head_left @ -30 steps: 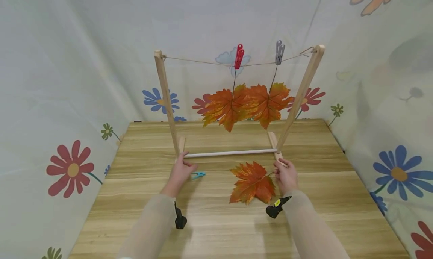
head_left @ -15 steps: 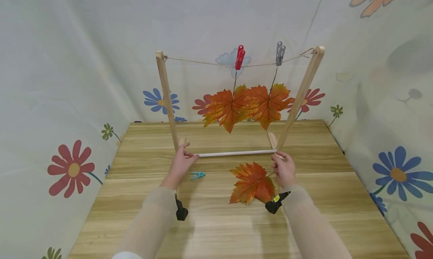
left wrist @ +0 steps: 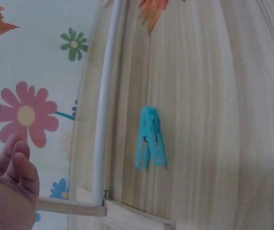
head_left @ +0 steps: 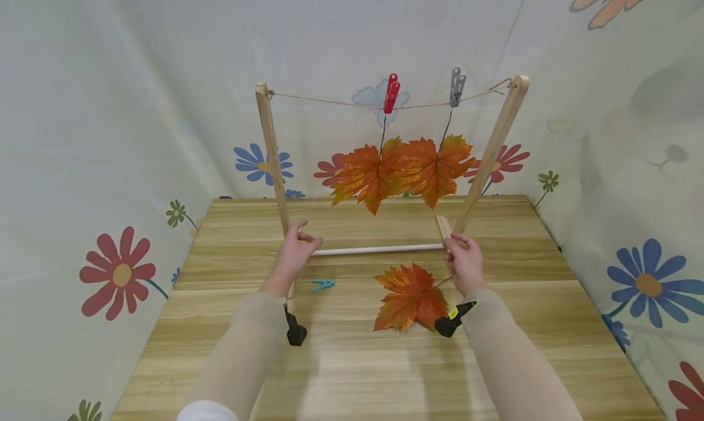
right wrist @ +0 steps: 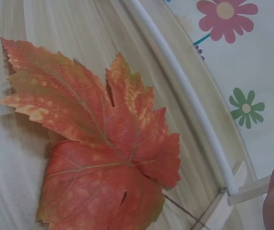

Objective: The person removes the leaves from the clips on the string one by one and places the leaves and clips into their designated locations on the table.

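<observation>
In the head view my left hand (head_left: 294,250) is beside the lower left wooden post (head_left: 271,152), its fingers loosely bent and holding nothing. My right hand (head_left: 464,259) grips the right wooden post (head_left: 492,152) low down, near the right end of the white rod (head_left: 379,249). An orange-red artificial maple leaf (head_left: 412,299) lies on the table just left of this hand. Nearer the left hand lies a turquoise clothespin (left wrist: 150,136). Above, a string (head_left: 324,100) joins the posts; a red clothespin (head_left: 391,94) and a grey clothespin (head_left: 457,88) hold two hanging leaves (head_left: 374,176).
The stand's wooden foot (left wrist: 137,218) lies on the wood-grain table (head_left: 220,323). A pale wall covering with printed flowers (head_left: 118,271) closes in the back and both sides. Each wrist wears a black camera mount (head_left: 296,332).
My left hand moved forward along the left post. My right hand moved up from beside the leaf's stem to the right post's lower end. The leaves and clothespins stayed put.
</observation>
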Demonstrator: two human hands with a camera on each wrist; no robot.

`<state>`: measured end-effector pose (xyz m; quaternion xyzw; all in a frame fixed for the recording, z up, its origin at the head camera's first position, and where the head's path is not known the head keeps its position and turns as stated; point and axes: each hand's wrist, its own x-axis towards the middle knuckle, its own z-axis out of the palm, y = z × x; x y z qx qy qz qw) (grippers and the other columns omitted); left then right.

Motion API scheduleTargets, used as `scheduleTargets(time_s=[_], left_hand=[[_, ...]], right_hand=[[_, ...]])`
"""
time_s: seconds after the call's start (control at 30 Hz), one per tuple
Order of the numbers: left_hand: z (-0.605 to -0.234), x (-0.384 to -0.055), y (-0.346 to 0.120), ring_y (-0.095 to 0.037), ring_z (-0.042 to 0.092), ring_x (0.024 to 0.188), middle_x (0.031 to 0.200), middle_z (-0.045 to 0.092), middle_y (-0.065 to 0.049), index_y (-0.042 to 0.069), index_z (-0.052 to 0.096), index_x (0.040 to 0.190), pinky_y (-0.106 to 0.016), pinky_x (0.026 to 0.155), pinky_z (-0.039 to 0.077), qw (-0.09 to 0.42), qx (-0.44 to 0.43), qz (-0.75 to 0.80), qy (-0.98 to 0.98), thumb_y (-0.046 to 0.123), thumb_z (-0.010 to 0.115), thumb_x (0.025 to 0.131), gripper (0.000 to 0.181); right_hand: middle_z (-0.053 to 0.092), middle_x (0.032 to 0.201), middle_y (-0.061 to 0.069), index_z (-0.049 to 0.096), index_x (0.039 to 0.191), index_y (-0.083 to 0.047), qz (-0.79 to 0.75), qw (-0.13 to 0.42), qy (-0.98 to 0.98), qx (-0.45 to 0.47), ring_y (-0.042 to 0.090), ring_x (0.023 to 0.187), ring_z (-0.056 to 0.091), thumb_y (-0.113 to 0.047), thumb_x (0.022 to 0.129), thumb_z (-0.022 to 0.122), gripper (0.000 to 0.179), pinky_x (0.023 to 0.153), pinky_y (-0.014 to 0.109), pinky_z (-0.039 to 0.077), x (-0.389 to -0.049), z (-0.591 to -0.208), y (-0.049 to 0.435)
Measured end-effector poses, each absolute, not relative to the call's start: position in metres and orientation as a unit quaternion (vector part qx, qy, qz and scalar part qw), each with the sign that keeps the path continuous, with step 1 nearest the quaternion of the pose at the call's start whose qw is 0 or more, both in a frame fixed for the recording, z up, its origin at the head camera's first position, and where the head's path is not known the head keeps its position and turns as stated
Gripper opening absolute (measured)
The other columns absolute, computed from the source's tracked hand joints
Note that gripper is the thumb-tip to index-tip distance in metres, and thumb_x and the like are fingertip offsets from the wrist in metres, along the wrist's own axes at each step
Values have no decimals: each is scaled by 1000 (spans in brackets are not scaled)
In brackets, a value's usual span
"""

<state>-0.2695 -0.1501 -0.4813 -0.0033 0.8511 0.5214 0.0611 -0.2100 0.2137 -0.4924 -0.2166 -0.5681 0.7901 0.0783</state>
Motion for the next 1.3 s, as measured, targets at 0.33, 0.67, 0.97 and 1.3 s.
scheduleTargets(time_s=[0.33,0.67,0.97,1.3], left_hand=[[-463,-279,-143,-25,58,75,110,56,-8,17,30,145,-33,63,50,40,15,538,842,32,64,89,67],[-451,-282,-147,-17,49,55,111,56,-7,18,31,145,-27,48,43,34,10,551,834,32,65,89,67],[-440,-284,-144,-19,53,64,112,57,-6,19,32,144,-29,54,47,31,20,554,832,35,64,89,66],[-422,-292,-137,-16,47,53,116,57,-2,23,36,143,-29,49,44,13,28,574,819,38,61,90,60]], right_hand=[[64,80,-3,51,112,-11,778,88,-590,-196,6,51,49,-11,89,64,27,41,15,35,-218,-473,213],[61,82,-1,52,111,-9,795,102,-579,-148,6,50,49,-11,86,68,30,41,15,37,-226,-468,213],[60,80,-1,49,108,-11,772,80,-611,-158,7,49,49,-8,91,60,21,39,16,36,-221,-423,204],[60,88,1,50,121,-6,741,90,-651,-141,7,52,51,-14,90,64,35,45,17,40,-238,-420,212]])
